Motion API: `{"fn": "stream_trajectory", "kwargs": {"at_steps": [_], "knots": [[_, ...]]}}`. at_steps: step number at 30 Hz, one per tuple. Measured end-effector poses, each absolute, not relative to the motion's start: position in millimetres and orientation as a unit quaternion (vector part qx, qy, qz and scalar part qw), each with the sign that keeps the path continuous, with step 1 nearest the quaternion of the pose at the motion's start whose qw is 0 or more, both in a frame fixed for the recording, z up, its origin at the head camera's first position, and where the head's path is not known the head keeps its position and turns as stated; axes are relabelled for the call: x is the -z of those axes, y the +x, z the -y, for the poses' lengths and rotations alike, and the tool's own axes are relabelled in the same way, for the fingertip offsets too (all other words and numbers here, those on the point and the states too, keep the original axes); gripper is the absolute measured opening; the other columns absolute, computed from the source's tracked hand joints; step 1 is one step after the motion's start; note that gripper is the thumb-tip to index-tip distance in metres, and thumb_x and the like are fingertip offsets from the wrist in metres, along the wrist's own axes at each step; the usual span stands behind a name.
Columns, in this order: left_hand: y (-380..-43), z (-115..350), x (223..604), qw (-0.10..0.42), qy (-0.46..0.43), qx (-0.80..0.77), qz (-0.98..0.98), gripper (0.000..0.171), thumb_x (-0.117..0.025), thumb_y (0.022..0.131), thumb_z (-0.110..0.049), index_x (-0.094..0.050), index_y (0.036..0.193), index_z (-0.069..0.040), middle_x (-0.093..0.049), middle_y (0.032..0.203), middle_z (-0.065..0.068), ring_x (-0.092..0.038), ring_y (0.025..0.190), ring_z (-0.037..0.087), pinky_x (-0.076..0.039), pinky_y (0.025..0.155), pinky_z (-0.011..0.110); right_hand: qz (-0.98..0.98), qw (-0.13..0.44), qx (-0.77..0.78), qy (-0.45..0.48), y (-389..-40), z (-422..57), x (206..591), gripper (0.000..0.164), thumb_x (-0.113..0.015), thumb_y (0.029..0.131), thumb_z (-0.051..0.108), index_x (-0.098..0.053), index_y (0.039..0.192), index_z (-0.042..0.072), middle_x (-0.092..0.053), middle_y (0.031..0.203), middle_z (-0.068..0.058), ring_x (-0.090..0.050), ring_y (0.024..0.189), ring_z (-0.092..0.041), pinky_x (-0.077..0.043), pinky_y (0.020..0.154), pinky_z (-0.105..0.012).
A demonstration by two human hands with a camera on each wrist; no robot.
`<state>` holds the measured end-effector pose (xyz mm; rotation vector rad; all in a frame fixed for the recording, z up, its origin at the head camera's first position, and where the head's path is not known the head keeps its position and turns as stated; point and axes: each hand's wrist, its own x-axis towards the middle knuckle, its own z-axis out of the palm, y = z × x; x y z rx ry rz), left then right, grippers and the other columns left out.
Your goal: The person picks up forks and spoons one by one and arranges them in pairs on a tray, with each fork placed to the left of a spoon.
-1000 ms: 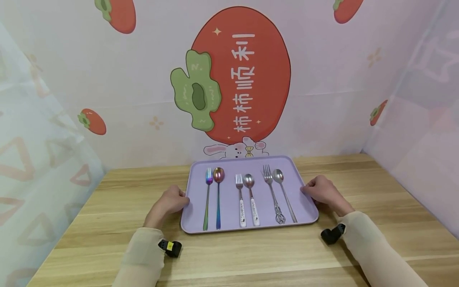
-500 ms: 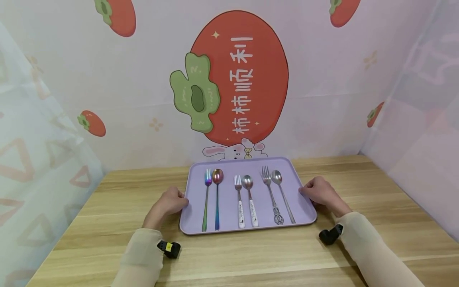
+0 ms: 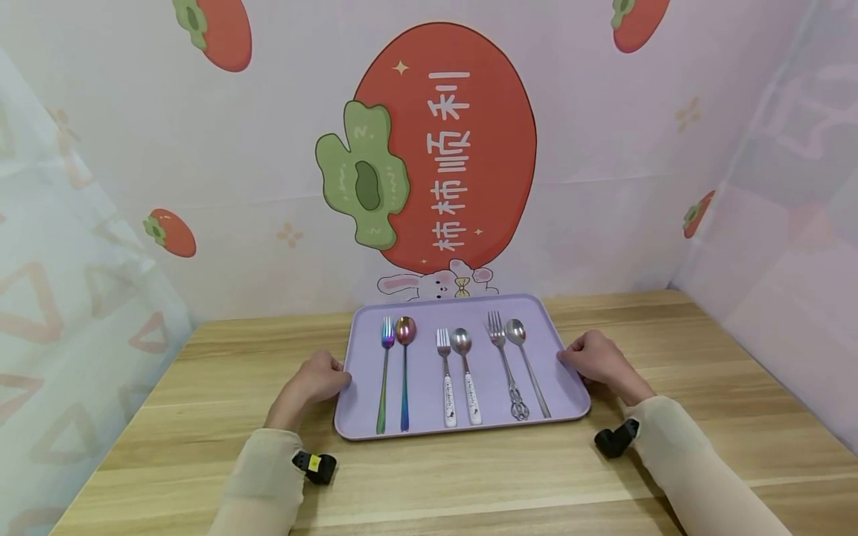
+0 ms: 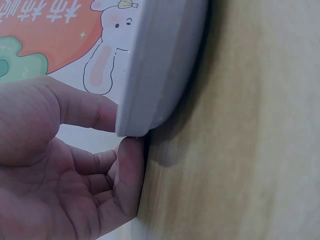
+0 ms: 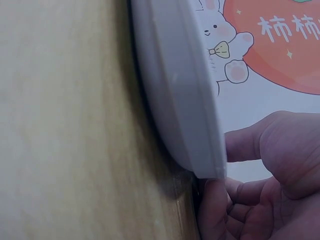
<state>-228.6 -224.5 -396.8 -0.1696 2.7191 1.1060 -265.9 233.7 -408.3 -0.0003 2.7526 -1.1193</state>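
Note:
A lilac tray (image 3: 421, 372) lies on the table, bearing three fork-and-spoon pairs. At its left are a rainbow-coloured fork (image 3: 385, 372) and spoon (image 3: 405, 372). In the middle lie a fork (image 3: 448, 387) and spoon (image 3: 472, 391) with white printed handles. A silver fork (image 3: 506, 365) with an ornate handle and a plain silver spoon (image 3: 529, 361) are at the right. My left hand (image 3: 315, 378) pinches the tray's left rim, thumb above and fingers beneath. On the opposite rim, my right hand (image 3: 603, 361) has the same pinch. Both wrist views show fingertips under the tray edge.
The wooden table (image 3: 456, 484) extends in front of the tray and to both sides. Close behind the tray stands a printed backdrop (image 3: 268, 149) with persimmons and a rabbit. Side sheets (image 3: 791, 246) border the table. A small black device (image 3: 318, 467) sits on each wrist.
The whole head view has shifted slightly, with the scene lower and further left in the frame. Both hands keep their hold on the tray, and the cutlery stays in place on it.

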Motion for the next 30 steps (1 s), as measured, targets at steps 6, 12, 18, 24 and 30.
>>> {"fn": "stream_trajectory", "kwargs": {"at_steps": [6, 12, 18, 24, 30], "knots": [[-228.2, 224.5, 396.6, 0.100, -0.056, -0.372, -0.921, 0.032, -0.056, 0.087, -0.004, -0.041, 0.060, -0.013, -0.036, 0.057, -0.001, -0.040, 0.055, 0.014, -0.034, 0.053, 0.027, -0.923, 0.087, 0.375, 0.005, -266.3, -233.4, 408.7, 0.034, -0.062, 0.095, 0.017, -0.052, 0.062, 0.010, -0.040, 0.056, 0.002, -0.043, 0.052, -0.013, -0.038, 0.049, -0.027], [-228.3, 224.5, 396.5, 0.102, -0.057, -0.367, -0.923, 0.032, -0.056, 0.088, -0.005, -0.042, 0.060, -0.012, -0.039, 0.058, -0.001, -0.042, 0.056, 0.014, -0.035, 0.054, 0.027, -0.924, 0.086, 0.373, 0.004, -266.0, -233.2, 409.1, 0.033, -0.062, 0.094, 0.017, -0.054, 0.064, 0.008, -0.041, 0.057, 0.002, -0.044, 0.052, -0.013, -0.038, 0.049, -0.027], [-228.4, 224.7, 396.7, 0.104, -0.058, -0.362, -0.925, 0.031, -0.056, 0.089, -0.006, -0.044, 0.061, -0.012, -0.041, 0.059, 0.000, -0.044, 0.058, 0.015, -0.036, 0.055, 0.027, -0.923, 0.088, 0.374, 0.005, -266.8, -233.7, 409.2, 0.033, -0.062, 0.094, 0.017, -0.054, 0.064, 0.008, -0.040, 0.057, 0.002, -0.044, 0.053, -0.013, -0.038, 0.049, -0.027], [-228.7, 225.0, 397.1, 0.101, -0.053, -0.362, -0.925, 0.032, -0.056, 0.088, -0.005, -0.043, 0.060, -0.012, -0.039, 0.057, -0.001, -0.043, 0.056, 0.014, -0.035, 0.054, 0.027, -0.925, 0.086, 0.370, 0.001, -267.3, -234.1, 410.5, 0.032, -0.062, 0.094, 0.017, -0.055, 0.064, 0.008, -0.041, 0.057, 0.002, -0.044, 0.053, -0.013, -0.038, 0.049, -0.027], [-228.3, 225.0, 396.5, 0.101, -0.056, -0.362, -0.925, 0.029, -0.057, 0.088, -0.005, -0.044, 0.062, -0.011, -0.042, 0.061, 0.001, -0.045, 0.059, 0.016, -0.036, 0.055, 0.028, -0.927, 0.084, 0.365, 0.001, -266.5, -233.6, 408.8, 0.032, -0.062, 0.095, 0.017, -0.055, 0.065, 0.008, -0.041, 0.058, 0.002, -0.044, 0.053, -0.013, -0.037, 0.049, -0.027]]}}
